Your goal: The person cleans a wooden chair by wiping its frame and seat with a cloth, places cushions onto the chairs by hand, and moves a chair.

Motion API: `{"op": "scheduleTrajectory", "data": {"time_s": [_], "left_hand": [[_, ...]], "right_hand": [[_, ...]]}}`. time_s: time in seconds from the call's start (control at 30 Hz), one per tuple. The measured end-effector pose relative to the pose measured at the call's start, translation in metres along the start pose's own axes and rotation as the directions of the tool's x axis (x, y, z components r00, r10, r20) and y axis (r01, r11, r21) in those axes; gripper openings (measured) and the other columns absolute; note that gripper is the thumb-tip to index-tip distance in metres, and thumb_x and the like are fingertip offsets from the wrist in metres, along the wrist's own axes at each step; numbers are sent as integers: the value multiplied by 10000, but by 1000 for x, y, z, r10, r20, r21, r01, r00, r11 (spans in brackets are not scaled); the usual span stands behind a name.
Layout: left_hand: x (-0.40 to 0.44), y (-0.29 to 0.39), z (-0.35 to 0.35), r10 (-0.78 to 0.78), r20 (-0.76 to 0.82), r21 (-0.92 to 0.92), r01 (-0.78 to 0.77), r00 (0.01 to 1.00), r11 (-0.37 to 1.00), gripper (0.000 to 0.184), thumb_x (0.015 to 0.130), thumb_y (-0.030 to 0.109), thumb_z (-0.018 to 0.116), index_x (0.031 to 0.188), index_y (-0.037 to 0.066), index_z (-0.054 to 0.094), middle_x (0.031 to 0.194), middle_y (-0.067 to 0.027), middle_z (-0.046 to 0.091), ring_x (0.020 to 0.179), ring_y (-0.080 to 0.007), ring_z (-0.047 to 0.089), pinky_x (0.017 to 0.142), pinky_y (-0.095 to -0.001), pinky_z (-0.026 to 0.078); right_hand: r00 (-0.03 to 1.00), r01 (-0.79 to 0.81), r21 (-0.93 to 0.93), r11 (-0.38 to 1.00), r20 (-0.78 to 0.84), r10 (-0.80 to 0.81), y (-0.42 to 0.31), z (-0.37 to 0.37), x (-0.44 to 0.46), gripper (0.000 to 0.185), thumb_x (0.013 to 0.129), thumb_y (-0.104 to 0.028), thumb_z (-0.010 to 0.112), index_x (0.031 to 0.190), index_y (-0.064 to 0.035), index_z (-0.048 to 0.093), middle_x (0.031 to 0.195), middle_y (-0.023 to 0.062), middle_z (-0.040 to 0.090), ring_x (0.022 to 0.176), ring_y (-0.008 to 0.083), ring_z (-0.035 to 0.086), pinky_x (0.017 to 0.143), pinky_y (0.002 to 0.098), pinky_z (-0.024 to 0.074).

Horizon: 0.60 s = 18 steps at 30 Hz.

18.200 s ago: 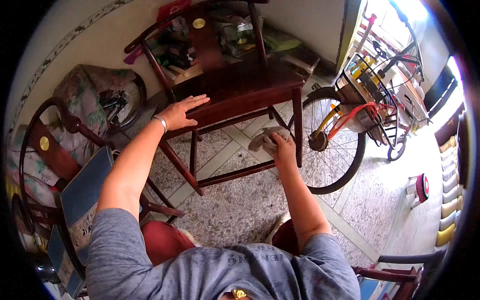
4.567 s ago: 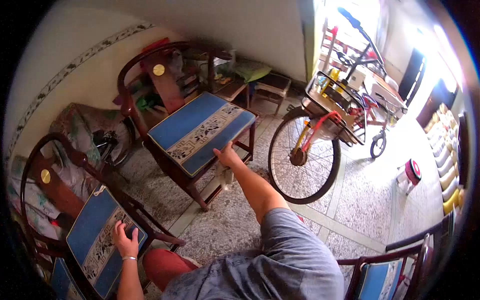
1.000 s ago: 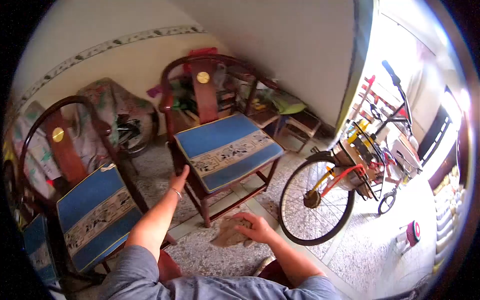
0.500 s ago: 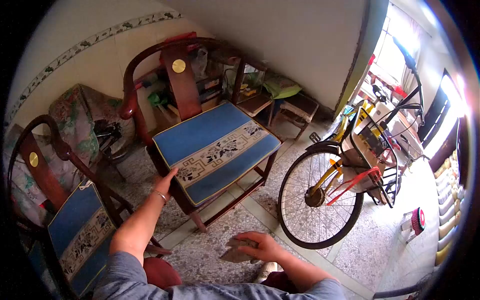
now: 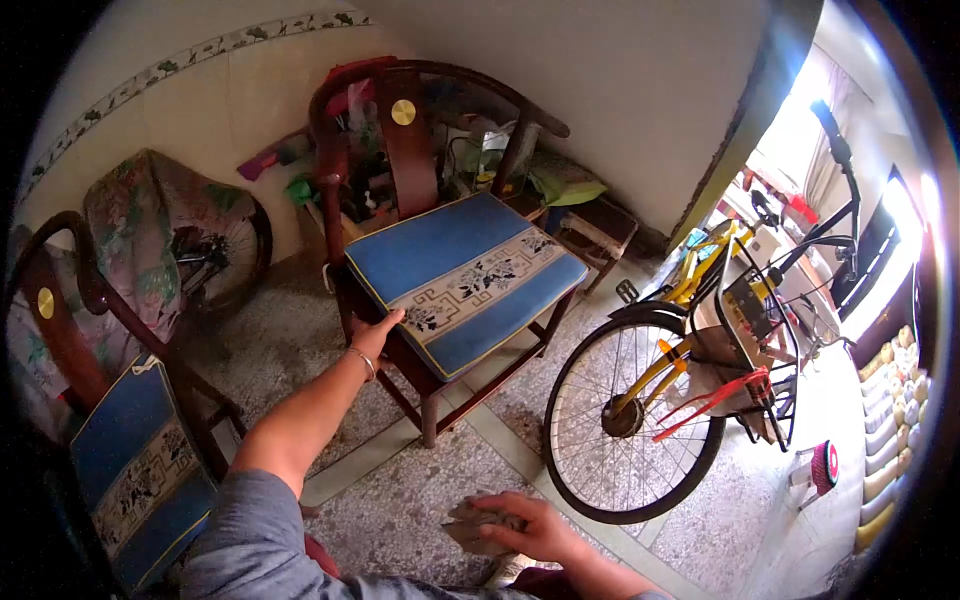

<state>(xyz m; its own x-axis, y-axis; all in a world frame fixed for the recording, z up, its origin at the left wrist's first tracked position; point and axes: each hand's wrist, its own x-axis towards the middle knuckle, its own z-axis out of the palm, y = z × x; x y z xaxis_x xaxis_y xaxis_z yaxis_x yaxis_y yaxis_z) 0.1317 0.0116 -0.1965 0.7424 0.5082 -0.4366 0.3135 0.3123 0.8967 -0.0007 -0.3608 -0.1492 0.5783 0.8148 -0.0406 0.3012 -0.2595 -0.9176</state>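
- The wooden armchair (image 5: pixel 407 165) is at 12 o'clock, with a blue seat cushion (image 5: pixel 420 250) on it. The left hand (image 5: pixel 372 340) is at the cushion's near left corner, fingers a bit apart. I can't tell if it grips or just rests. A hard push there could make the cushion slide crooked.
- The right hand (image 5: pixel 540 530), at 6 o'clock, pinches a crumpled rag (image 5: pixel 480 528) between thumb and fingers, over the floor (image 5: pixel 390 515). The rag looks loose, so a weak pinch might drop it.
- If the rag is dirty, it could leave smudges on the cushion's pale flower stripe (image 5: pixel 480 283).
- The bicycle (image 5: pixel 680 365) is at 4 o'clock, near the chair. A big swing of the right arm might bump its wheel (image 5: pixel 575 455) and tip it.
- Stepping back toward 8 o'clock could mean a knock on the other armchair (image 5: pixel 75 345).
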Motion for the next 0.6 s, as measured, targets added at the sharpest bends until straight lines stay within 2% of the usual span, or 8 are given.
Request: {"op": "scheduleTrajectory", "data": {"time_s": [0.03,0.13,0.2,0.23,0.27,0.37,0.5,0.6], "left_hand": [[1,-3,-3,-29,15,15,28,999,999,1371,591,608,858,1535,-4,75,1555,-230,235,1401,-376,318,1091,-543,349],[26,-22,-3,136,145,-62,-128,980,990,1387,608,686,802,1542,7,35,1576,-232,173,1428,-386,257,1110,-553,312],[46,-36,2,89,-243,-80,-111,966,991,1129,714,551,817,1523,76,191,1445,-185,403,1255,-355,485,977,-492,472],[26,-27,6,122,-120,-268,-150,985,952,1123,740,589,777,1524,50,182,1457,-195,393,1267,-344,480,998,-497,452],[21,-24,6,124,-122,-272,-154,985,950,1123,740,589,777,1524,50,182,1457,-195,393,1267,-344,480,998,-497,452],[79,-62,-6,-10,-37,-448,-7,999,894,936,818,609,689,1475,38,345,1443,-170,430,1226,-331,518,990,-488,452],[37,-63,-1,46,101,-505,11,994,863,916,823,613,678,1477,53,363,1444,-135,446,1259,-324,488,1013,-498,415],[3,-91,-3,7,1,-412,-6,1000,911,950,820,610,683,1509,81,301,1482,-129,400,1330,-330,404,1072,-516,337]], "right_hand": [[1000,-4,37,999,-23,5,0,-1,-2,389,888,-203,725,1221,-30,623,1118,137,669,1048,242,646,895,336,495],[1000,-27,-8,1000,-3,27,-6,-2,-3,388,892,-195,725,1225,-26,619,1154,121,666,1076,196,626,913,322,485],[998,-41,51,998,-41,43,7,2,-1,373,909,-205,706,1222,-21,619,1149,101,665,1071,178,615,910,317,483],[995,-46,101,994,-83,54,15,4,2,361,926,-215,687,1219,-16,619,1145,81,664,1065,160,604,907,313,481],[995,-43,97,994,-81,51,20,4,5,361,926,-215,687,1219,-16,619,1145,81,664,1065,160,604,907,313,481],[926,-164,420,892,-246,286,51,2,19,340,1002,-269,570,1198,2,624,1113,41,654,1017,116,577,907,275,454],[897,-186,463,866,-279,342,59,7,36,333,979,-270,617,1167,4,643,1052,46,673,1008,110,575,912,271,444],[936,-154,346,926,-248,248,45,16,43,327,978,-265,619,1155,9,642,1047,41,671,1001,106,573,900,269,442]]}}
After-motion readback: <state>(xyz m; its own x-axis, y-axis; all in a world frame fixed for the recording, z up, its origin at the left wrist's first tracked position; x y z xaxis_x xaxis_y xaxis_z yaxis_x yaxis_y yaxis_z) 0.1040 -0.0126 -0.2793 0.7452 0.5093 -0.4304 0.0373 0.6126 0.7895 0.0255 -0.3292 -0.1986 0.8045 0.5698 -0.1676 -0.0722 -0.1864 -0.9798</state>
